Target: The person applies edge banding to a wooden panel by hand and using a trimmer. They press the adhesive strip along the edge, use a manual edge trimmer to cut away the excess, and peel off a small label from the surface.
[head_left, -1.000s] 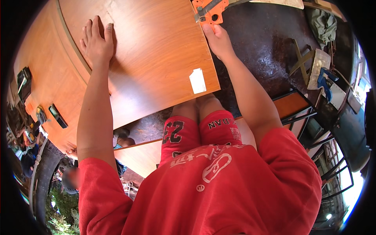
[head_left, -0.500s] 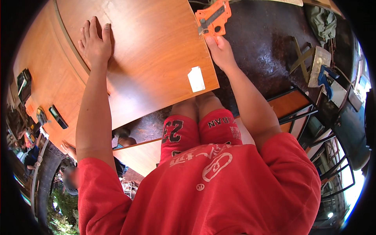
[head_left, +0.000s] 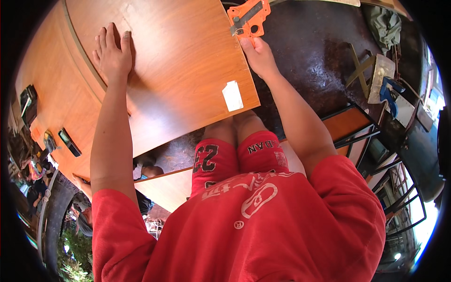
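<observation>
My left hand [head_left: 114, 57] lies flat on a glossy wood-grain panel [head_left: 188, 70], its fingers slightly spread. At the panel's right edge, my right hand [head_left: 259, 57] is closed around the near end of an orange edge trimmer [head_left: 256, 15]. The trimmer has a dark metal bar across its body and a round hole in it. Its dark inner side meets the panel's edge. My right fingers are partly hidden behind the tool and the panel. A white label [head_left: 232, 96] is stuck near the panel's near right corner.
On the wood surface at left sit a phone [head_left: 70, 142], a yellow-black tape measure [head_left: 50, 141] and a black object [head_left: 28, 100]. Another person's hand [head_left: 82, 184] touches the near left edge. Right, a blue clamp [head_left: 390, 96] and black metal frames [head_left: 361, 134] stand near the dark floor [head_left: 312, 56].
My right hand and the edge trimmer have shifted slightly left, with the trimmer a little higher in view. My left hand stays flat on the panel.
</observation>
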Demonstrator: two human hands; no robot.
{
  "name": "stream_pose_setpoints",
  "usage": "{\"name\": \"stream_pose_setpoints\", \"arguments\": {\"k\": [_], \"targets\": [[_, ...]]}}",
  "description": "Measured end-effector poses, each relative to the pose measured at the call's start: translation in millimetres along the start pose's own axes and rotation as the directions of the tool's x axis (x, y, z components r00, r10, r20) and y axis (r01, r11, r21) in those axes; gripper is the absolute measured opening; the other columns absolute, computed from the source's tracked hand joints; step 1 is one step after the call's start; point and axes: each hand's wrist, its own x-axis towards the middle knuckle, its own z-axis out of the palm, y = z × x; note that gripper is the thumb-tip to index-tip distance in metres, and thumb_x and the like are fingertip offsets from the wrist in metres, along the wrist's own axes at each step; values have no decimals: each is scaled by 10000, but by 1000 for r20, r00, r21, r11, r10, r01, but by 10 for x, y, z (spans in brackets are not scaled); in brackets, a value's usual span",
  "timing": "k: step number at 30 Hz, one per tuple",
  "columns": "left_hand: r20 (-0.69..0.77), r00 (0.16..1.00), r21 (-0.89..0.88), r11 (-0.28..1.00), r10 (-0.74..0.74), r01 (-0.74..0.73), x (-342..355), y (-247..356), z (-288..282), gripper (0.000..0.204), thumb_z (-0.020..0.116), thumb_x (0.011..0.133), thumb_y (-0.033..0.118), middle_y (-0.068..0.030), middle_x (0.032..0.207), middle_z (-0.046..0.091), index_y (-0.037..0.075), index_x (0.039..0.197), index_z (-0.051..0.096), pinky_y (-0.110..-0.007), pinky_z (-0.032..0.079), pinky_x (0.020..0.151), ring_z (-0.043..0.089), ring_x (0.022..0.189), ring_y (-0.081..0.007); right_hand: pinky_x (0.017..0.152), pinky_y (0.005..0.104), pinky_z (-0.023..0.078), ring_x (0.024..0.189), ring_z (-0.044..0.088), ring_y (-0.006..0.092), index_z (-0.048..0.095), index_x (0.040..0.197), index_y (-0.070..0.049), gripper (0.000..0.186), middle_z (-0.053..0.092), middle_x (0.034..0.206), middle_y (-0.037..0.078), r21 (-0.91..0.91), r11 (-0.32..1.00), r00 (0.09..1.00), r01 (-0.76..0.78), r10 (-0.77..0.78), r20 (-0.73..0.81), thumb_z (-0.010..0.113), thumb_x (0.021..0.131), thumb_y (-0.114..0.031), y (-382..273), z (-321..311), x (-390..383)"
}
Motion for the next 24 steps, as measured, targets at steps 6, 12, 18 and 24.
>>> {"name": "stream_pose_setpoints", "arguments": {"k": [6,12,18,24], "targets": [[8,1000,22,1000,-11,10,-5,24,-4,632,404,948,592,-83,1552,317,242,1474,378,-491,134,1171,229,1455,-274,712,317,481,767,592,130,602,980,24,451,655,830,90,-12,999,999,51,-51,9,561,960,-425,29,-6,115],[9,1000,2,1000,1,-1,20,36,-4,635,402,948,595,-76,1554,313,243,1475,376,-487,135,1172,228,1456,-271,698,320,477,741,587,145,601,968,12,480,641,803,91,-9,996,996,84,-84,3,556,950,-465,55,46,384],[28,999,25,999,-21,20,4,35,-37,631,401,952,593,-74,1558,306,243,1476,374,-484,134,1173,223,1458,-267,713,319,476,764,591,149,601,971,13,481,641,821,82,-39,999,1000,1,-1,12,558,951,-466,68,-7,56],[13,1000,7,1000,-10,10,2,50,-31,631,403,950,596,-80,1551,319,242,1472,381,-486,137,1171,232,1454,-275,726,318,476,787,588,144,595,960,28,460,645,846,88,-31,998,999,-51,51,18,561,959,-431,-54,-48,-59]]}}
